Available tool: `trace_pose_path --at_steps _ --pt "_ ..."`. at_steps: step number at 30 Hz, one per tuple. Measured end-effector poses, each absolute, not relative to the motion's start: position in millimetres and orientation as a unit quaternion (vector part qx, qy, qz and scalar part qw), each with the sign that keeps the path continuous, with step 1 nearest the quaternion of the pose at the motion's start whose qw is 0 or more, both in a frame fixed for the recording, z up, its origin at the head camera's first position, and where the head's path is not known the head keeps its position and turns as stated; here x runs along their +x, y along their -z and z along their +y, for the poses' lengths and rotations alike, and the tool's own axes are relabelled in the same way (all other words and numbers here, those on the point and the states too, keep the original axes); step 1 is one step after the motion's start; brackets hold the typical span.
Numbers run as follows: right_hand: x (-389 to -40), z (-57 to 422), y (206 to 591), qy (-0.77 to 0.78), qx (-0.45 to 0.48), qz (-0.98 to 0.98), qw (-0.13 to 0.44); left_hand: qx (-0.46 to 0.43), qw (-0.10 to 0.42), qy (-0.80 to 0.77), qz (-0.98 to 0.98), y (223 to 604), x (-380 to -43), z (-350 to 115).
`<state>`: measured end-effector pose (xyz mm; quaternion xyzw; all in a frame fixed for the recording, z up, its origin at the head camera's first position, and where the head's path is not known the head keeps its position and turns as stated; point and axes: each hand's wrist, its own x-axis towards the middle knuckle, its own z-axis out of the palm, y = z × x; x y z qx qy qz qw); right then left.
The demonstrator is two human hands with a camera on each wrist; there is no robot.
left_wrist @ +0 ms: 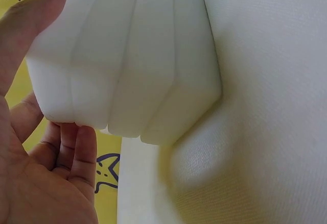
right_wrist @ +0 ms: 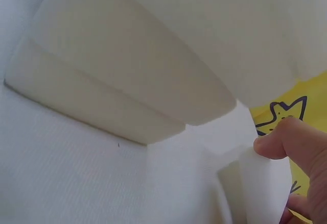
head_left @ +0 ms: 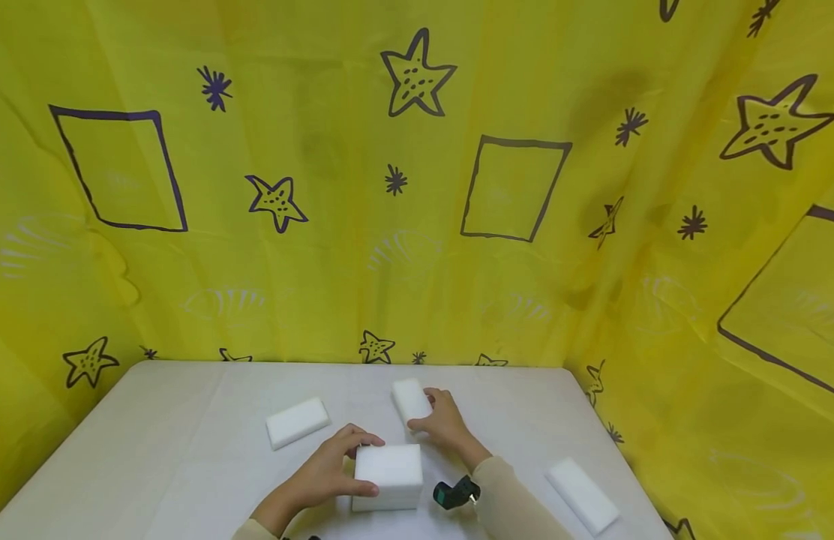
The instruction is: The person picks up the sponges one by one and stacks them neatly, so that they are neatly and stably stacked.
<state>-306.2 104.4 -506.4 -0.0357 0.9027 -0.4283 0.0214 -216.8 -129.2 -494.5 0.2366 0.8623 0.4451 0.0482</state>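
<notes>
A stack of several white sponge blocks [head_left: 388, 466] stands on the table near its front. My left hand [head_left: 328, 466] holds the stack's left side, thumb on the near side and fingers at the far corner. The layers of the stack [left_wrist: 122, 55] show clearly in the left wrist view. Beyond it, to the right, my right hand [head_left: 447, 420] grips a single white sponge block [head_left: 409, 399] between thumb and fingers. In the right wrist view this block [right_wrist: 263, 183] is partly cut off, and whether it touches the table I cannot tell.
One loose white sponge block [head_left: 298, 423] lies at the left on the pale tabletop [head_left: 187, 450], another [head_left: 582, 495] at the right front. A dark wrist camera [head_left: 457, 492] sits on the right forearm. Yellow patterned curtains [head_left: 336, 285] enclose the table's back and sides.
</notes>
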Motion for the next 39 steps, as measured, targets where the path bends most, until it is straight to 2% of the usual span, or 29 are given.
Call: trace_pose_path --at_steps 17,25,39 --pt "-288 117 476 0.407 -0.167 0.897 0.031 0.247 0.028 -0.444 0.861 493 -216 -132" --pt "-283 119 461 0.4 -0.168 0.899 0.062 0.25 0.022 -0.445 0.859 492 -215 -131" --pt "-273 129 439 0.389 -0.204 0.896 0.063 0.249 0.033 -0.452 0.856 492 -215 -129"
